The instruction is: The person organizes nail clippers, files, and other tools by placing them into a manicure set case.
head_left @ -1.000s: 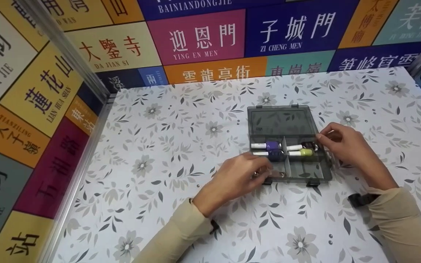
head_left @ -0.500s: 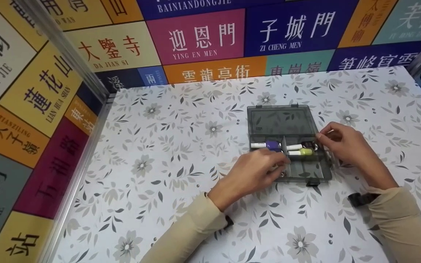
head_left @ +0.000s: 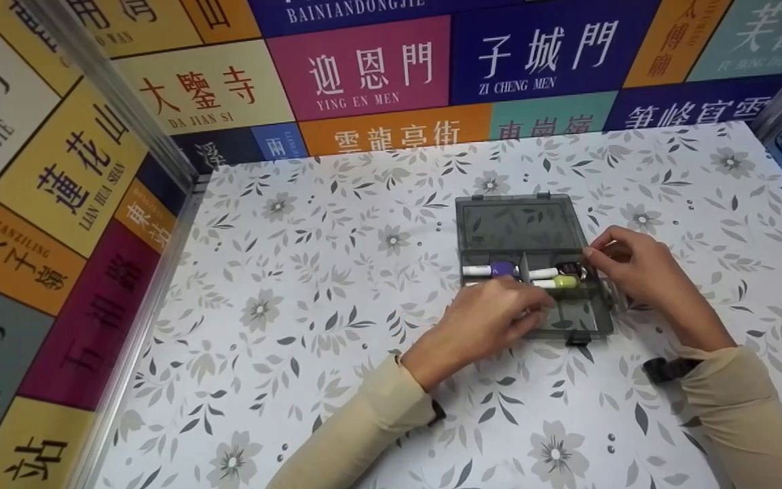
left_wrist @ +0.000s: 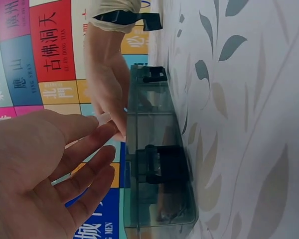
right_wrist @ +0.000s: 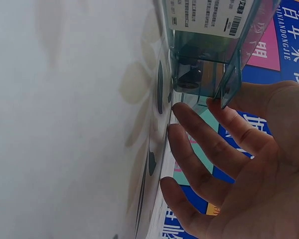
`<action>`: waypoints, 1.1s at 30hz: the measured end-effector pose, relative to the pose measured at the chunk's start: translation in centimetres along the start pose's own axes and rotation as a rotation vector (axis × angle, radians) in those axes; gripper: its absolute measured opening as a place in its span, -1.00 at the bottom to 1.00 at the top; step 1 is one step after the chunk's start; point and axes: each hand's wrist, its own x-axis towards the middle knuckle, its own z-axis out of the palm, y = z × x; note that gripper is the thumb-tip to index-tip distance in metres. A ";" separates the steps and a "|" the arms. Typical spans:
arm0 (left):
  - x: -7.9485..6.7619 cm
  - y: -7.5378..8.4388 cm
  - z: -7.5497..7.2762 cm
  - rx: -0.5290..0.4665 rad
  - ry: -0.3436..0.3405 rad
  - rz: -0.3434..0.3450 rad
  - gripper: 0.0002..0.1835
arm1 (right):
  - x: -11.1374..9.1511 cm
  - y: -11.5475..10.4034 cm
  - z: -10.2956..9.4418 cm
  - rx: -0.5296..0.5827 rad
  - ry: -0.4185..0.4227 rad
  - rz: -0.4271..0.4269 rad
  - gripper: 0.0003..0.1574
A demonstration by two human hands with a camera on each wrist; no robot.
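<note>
A smoky see-through compartment box [head_left: 522, 223] lies with its lid folded back. Inside, a purple nail polish bottle [head_left: 503, 269] is at the back left. A dark bottle [head_left: 569, 269] and a yellow-green bottle [head_left: 563, 282], both white-capped, are on the right. The left hand [head_left: 489, 316] hovers over the front compartments and hides part of them. Its thumb and index tips nearly meet in the left wrist view; whether anything is between them is unclear. The right hand [head_left: 635, 268] pinches the box's right edge near the hinge between thumb and index finger.
The box stands on a table [head_left: 337, 238] with a floral cover. Panels [head_left: 364, 68] printed with large characters rise behind it and at the left. A printed label [right_wrist: 214, 15] with a barcode shows on the box in the right wrist view.
The left hand has moved rightward across the front of the box, from the left compartment toward the right one. The right hand and the box have stayed put.
</note>
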 end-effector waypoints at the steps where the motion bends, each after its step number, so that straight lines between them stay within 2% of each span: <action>1: 0.0 0.0 0.0 0.005 0.000 -0.002 -0.80 | 0.0 0.0 0.0 0.000 0.000 0.000 -0.58; 11: -0.1 0.1 0.4 0.062 -0.026 -0.025 -0.80 | 0.0 0.0 0.1 0.021 -0.007 0.007 -0.57; 21: -0.3 -0.2 0.7 0.047 -0.059 -0.041 -0.80 | 0.0 -0.1 0.2 0.029 -0.017 0.015 -0.55; 29: -1.1 -0.5 0.3 0.049 -0.087 -0.049 -0.81 | -0.1 -0.2 0.1 0.023 -0.031 0.003 -0.53; 33: -1.6 -0.5 0.1 0.052 -0.100 -0.024 -0.77 | -0.1 -0.1 0.1 0.024 -0.030 0.006 -0.53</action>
